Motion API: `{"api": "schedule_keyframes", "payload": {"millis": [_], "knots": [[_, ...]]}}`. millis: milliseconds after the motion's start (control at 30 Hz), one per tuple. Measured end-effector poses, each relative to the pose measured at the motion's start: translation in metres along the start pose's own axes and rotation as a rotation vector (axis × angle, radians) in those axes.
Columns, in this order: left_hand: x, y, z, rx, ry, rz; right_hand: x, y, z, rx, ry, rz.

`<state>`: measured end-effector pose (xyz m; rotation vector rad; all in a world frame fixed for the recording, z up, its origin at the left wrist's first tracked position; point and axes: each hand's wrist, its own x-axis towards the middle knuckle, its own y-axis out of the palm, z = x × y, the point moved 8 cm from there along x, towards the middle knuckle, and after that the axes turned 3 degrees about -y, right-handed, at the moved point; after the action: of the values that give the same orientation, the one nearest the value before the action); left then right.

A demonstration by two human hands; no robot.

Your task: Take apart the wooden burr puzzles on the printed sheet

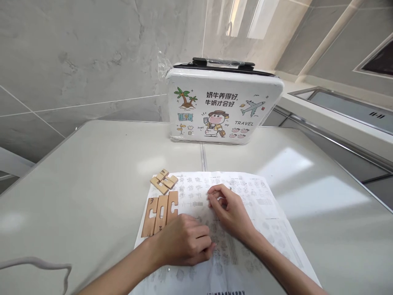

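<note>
A printed instruction sheet (264, 205) lies on the pale table (92, 184) in front of me. My left hand (184, 241) rests on the sheet's left part with its fingers curled under, next to three notched wooden pieces (161, 212) lying side by side. A smaller cluster of wooden pieces (163, 181) sits just beyond them at the sheet's top left corner. My right hand (229, 211) lies on the middle of the sheet, fingers bent and pinched together near a small diagram; I cannot make out anything between them.
A white case (224, 106) with cartoon travel pictures and a black handle stands upright at the table's far edge. A grey tiled wall rises behind. A grey cord (39, 264) curls at the near left. A counter with a metal-rimmed inset (346, 106) runs along the right.
</note>
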<state>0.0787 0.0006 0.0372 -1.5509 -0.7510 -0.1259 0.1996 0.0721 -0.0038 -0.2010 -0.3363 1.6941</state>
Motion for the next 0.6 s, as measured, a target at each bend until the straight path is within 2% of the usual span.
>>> {"api": "schedule_keyframes", "payload": {"millis": [600], "knots": [[0.0001, 0.0010, 0.0043, 0.010, -0.028, 0.036, 0.0022, 0.0000, 0.0056, -0.037, -0.040, 0.013]]}}
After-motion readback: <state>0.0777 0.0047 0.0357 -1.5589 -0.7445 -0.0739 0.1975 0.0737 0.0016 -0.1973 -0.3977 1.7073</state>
